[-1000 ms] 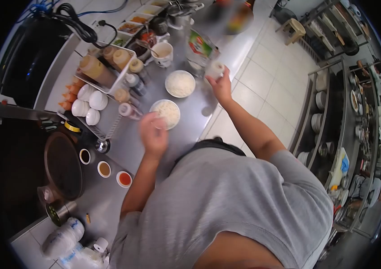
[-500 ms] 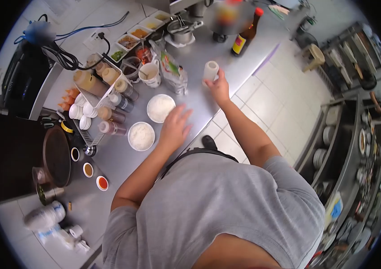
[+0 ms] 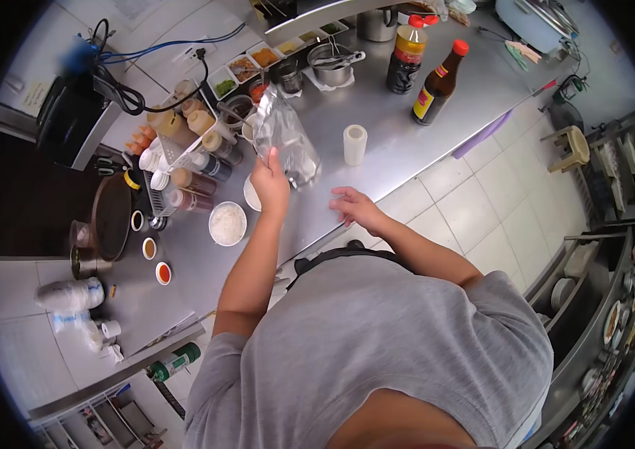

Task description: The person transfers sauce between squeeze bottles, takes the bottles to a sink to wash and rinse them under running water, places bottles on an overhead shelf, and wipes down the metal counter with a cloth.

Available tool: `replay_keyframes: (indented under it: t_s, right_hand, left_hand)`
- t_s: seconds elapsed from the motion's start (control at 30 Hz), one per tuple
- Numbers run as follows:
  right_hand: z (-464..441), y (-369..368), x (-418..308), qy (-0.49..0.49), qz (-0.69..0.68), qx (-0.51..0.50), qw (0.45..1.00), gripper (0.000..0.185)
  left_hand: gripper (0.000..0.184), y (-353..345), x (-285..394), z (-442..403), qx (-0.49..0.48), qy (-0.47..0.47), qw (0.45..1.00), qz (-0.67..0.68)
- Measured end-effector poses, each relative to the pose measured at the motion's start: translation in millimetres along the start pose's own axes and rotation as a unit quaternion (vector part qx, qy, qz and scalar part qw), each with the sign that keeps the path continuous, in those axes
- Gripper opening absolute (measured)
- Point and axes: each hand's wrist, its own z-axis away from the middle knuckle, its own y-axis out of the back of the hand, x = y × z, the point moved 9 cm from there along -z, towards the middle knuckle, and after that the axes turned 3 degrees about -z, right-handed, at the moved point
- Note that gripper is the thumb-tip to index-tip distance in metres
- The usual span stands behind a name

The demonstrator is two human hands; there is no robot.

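My left hand [image 3: 270, 183] is closed on a silver foil bag [image 3: 284, 135] beside the bowls; the bag's contents cannot be seen. Just under that hand a white bowl [image 3: 252, 196] is partly covered. Next to it a second white bowl [image 3: 228, 224] holds white food that looks like rice. My right hand [image 3: 360, 210] hovers at the counter's front edge with fingers loosely apart and nothing in them. Beyond it a white cylinder [image 3: 355, 146] with a round hole in its top stands upright on the counter.
Squeeze bottles [image 3: 195, 181] and a white basket [image 3: 183, 153] line the left. Small sauce cups [image 3: 163, 274] sit nearer. At the back are topping trays [image 3: 243, 69], a metal pot [image 3: 332, 67] and a brown sauce bottle [image 3: 438, 86]. Shelves [image 3: 594, 277] stand right.
My right hand has let go of the white cylinder and drawn back toward the counter edge. My left hand has moved from beside the bowls up to the foil bag and taken hold of it.
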Motion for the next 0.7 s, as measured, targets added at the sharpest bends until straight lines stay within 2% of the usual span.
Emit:
replay_keyframes:
  t_s: [0.1,0.13,0.23,0.27,0.37,0.4,0.47,0.5,0.53,0.63,0.7]
  right_hand:
    - [-7.3,-12.6,1.4,-0.023,-0.060,-0.021,0.998,0.079]
    - [-1.7,-18.9,-11.5,-0.019,-0.081,-0.044,0.996,0.088]
    - [18.7,-27.2,-57.5,0.084,-0.205,-0.107,0.969,0.085]
    - [23.7,-27.7,-67.6,0.106,-0.237,-0.165,0.951,0.080]
    - [74.0,-12.6,-140.4,0.263,-0.302,-0.150,0.904,0.078]
    - [87.4,4.3,-152.4,0.290,-0.331,-0.108,0.891,0.075]
    - [114.5,44.0,-169.7,0.348,-0.346,-0.016,0.871,0.070]
    - [126.3,65.0,-177.3,0.381,-0.330,0.032,0.863,0.069]
    - [135.2,90.1,-172.0,0.387,-0.301,0.091,0.867,0.063]
    - [163.0,154.3,-148.4,0.388,-0.228,0.247,0.858,0.050]
    - [180.7,171.6,-139.6,0.381,-0.186,0.324,0.846,0.049]
  left_hand:
    - [0.033,20.4,24.3,21.5,0.047,-0.066,0.995,0.056]
    - [0.028,35.0,47.1,30.6,0.068,-0.081,0.992,0.072]
    - [0.020,69.5,103.9,39.4,0.093,-0.085,0.961,0.244]
    - [0.018,69.6,120.7,37.5,0.054,-0.071,0.954,0.286]
    - [0.015,58.7,158.1,34.8,-0.030,-0.041,0.907,0.418]
    - [0.015,42.4,171.1,33.0,-0.039,-0.043,0.881,0.470]
    - [0.023,-8.1,183.8,34.9,-0.135,0.066,0.810,0.566]
    - [0.032,-29.0,192.8,42.7,-0.155,0.080,0.780,0.601]
    - [0.042,-48.5,198.7,50.0,-0.176,0.092,0.747,0.634]
    - [0.062,-131.1,175.6,86.1,-0.338,0.279,0.631,0.641]
    - [0.066,-156.6,170.8,96.4,-0.355,0.315,0.584,0.659]
